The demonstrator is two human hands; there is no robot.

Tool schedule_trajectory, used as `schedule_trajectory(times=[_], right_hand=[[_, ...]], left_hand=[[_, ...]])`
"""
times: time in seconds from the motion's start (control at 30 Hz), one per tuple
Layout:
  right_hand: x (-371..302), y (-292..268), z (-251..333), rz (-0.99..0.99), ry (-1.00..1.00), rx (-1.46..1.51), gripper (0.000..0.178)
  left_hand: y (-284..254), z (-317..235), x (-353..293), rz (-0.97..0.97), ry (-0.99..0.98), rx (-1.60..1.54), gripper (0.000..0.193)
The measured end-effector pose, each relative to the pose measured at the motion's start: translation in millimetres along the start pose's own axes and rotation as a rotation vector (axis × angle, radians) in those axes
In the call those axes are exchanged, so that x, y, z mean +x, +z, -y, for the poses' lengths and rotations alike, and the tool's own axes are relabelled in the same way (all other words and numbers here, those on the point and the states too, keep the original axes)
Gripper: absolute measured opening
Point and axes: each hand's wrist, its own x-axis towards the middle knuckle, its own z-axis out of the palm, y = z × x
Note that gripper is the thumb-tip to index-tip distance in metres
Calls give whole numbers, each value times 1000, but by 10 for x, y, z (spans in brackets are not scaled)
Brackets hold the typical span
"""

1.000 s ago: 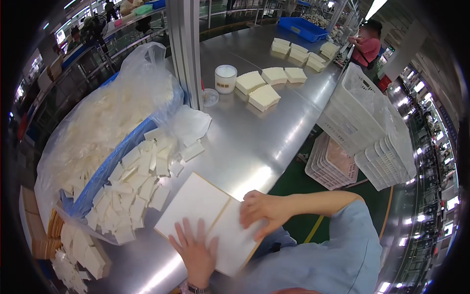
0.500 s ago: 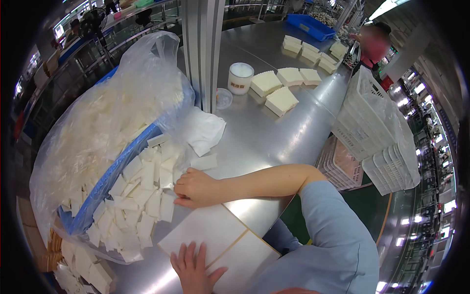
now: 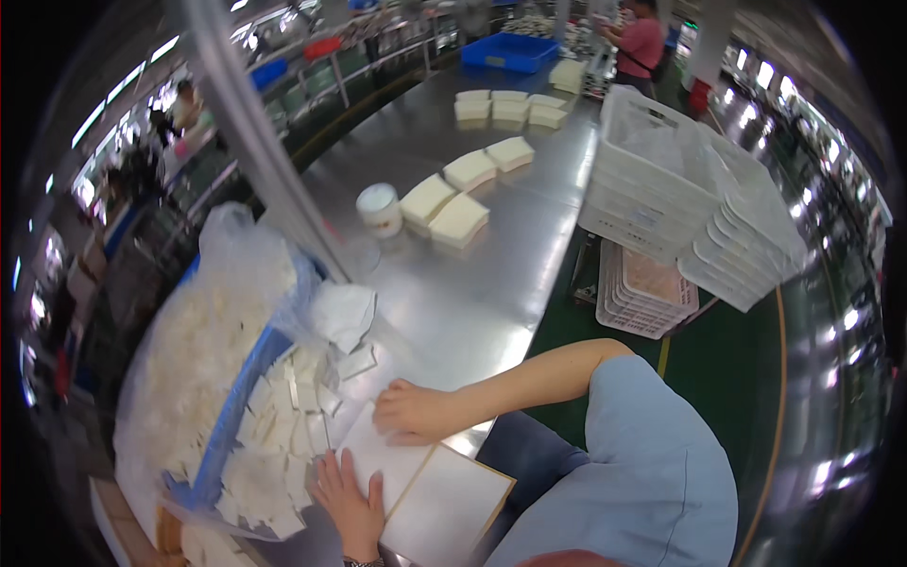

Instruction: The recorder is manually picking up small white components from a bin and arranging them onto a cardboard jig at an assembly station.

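1. Left hand (image 3: 351,501) flat and open, palm down, fingers spread on the near-left part of the flat white rectangular board with a thin tan edge (image 3: 444,496), pressing rather than gripping.
2. Right hand (image 3: 413,413) resting at the far edge of the same board, fingers curled loosely over something small; whether anything is pinched underneath, cannot tell.
3. Board lying flat on the shiny steel worktable (image 3: 472,283), its near corner hanging past the table edge toward the lap.
4. Just left of both hands, a spilled heap of small white rectangular pieces (image 3: 283,425), running out of a clear plastic bag full of the same pieces (image 3: 208,331) sitting in a blue crate (image 3: 227,425).
5. Farther up the table, well apart: a short white round tub (image 3: 380,208) and stacks of cream square pads (image 3: 458,217); white slatted plastic baskets (image 3: 680,189) stacked off to the right.
6. Likely risks: board tipping off the edge if pressure eases, given the overhang; loose pieces sliding under the board or onto the floor, given how close the heap crowds the left hand.
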Motion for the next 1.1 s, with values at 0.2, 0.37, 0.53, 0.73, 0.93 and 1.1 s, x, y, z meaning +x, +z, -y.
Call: schedule_trajectory(times=[0.2,0.37,0.53,0.73,0.93,1.1], right_hand=[[-310,97,-21,31,-43,-26,29],[-262,77,77,108,5,-112,26],[-315,88,99,86,53,-100,24],[-315,113,121,72,8,-186,21],[-380,104,109,10,-20,-254,18],[-292,258,137,-1,-71,-235,18]], left_hand=[[150,-3,10,-94,52,25,64],[174,49,15,-117,40,29,62],[194,1,20,-120,17,71,61],[136,15,97,-256,22,-22,45],[137,209,632,-349,-108,-107,21],[-23,352,634,-344,-66,9,20]])
